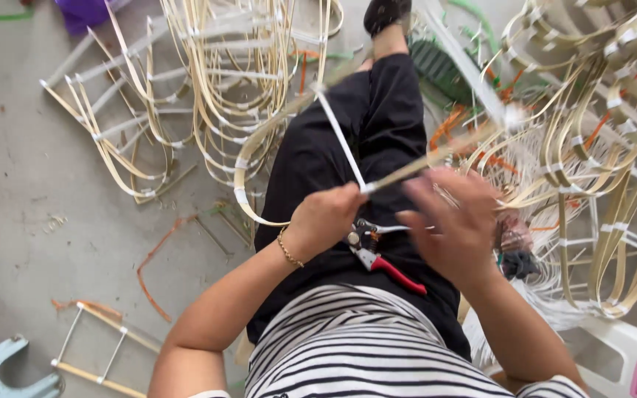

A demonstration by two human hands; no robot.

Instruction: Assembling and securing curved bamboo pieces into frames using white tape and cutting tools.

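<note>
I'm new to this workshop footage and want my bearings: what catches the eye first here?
First, the two hands at centre: the left hand pinches a white strip against a thin cane stick, while the blurred right hand works beside it. Red-handled pruning shears lie on the black-trousered lap. Bent cane frames bound with white strips are piled on the grey floor on both sides.

Your top is striped black and white, and your trousers are plain black. On your left wrist sits a gold bracelet. The pruning shears in your lap have red handles and grey metal blades. You hold a pale tan cane strip and a white band. The cane frames on the grey floor are straw-yellow with white bindings. Orange strands lie near the floor's lower left, beside a pale blue stool.
</note>
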